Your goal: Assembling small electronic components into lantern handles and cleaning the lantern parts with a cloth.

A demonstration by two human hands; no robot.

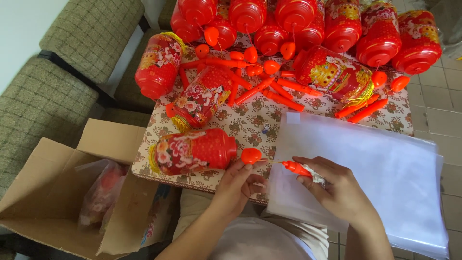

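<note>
A red plastic lantern (195,151) lies on its side at the near edge of a small table (250,118) covered with a floral cloth, its body printed with pink and white flowers, a yellow fringe showing at its left end and a plain ribbed red cap at its right. Just off that cap sits a small rounded orange-red knob (251,155). The left hand (238,185) rests beside the lantern's cap, its fingers curled loosely and only a little apart, the fingertips touching the knob from below. The right hand (337,190) has thumb and fingers pinched together on an orange stick handle (296,168), which points left toward the knob; a crumpled bit of clear wrap shows in the same grip. That hand lies over a stack of clear plastic bags (385,168) on the table's right side.
</note>
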